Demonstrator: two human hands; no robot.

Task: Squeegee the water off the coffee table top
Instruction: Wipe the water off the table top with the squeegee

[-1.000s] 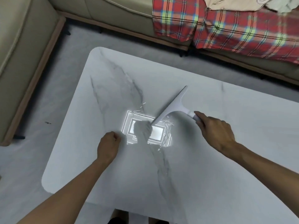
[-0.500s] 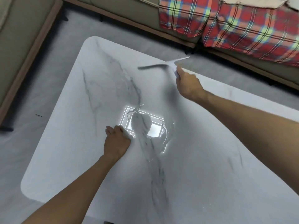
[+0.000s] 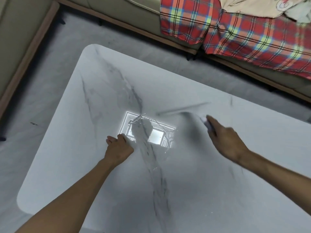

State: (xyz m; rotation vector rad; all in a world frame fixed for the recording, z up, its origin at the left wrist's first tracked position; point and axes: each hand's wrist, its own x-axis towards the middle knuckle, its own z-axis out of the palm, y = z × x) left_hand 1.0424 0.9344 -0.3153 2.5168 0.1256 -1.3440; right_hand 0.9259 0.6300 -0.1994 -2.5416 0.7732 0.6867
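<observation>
Right hand (image 3: pixel 225 140) gripped the squeegee (image 3: pixel 183 109) by its pale handle, fingers wrapped round it, forearm reaching in from the right. The squeegee head was motion-blurred, a thin pale bar lying roughly crosswise over the middle of the coffee table top (image 3: pixel 218 190), just beyond and right of a bright light reflection (image 3: pixel 156 136). Could not tell whether the blade touched the surface. Left hand (image 3: pixel 118 147) rested on the table top at the near-left corner of that reflection, fingers curled under, nothing seen in it, forearm coming in from the lower left. Water (image 3: pixel 169 137) showed as thin streaks and a ragged-edged film inside and along the right side of the reflection, between the two hands, with a few droplets trailing toward the near side. A dark rounded silhouette sat in the middle of the reflection. The table top was white marble-look with grey veins running from the far-left corner toward the near edge, and its corners were rounded. Grey floor (image 3: pixel 42 106) lay around it, with a small dark speck (image 3: pixel 33 123) left of the table. A beige sofa (image 3: pixel 117 12) ran along the far and left sides. A red plaid blanket (image 3: pixel 235 36) was draped over the sofa at far right, with a beige cloth (image 3: pixel 244 5) on top of it.
</observation>
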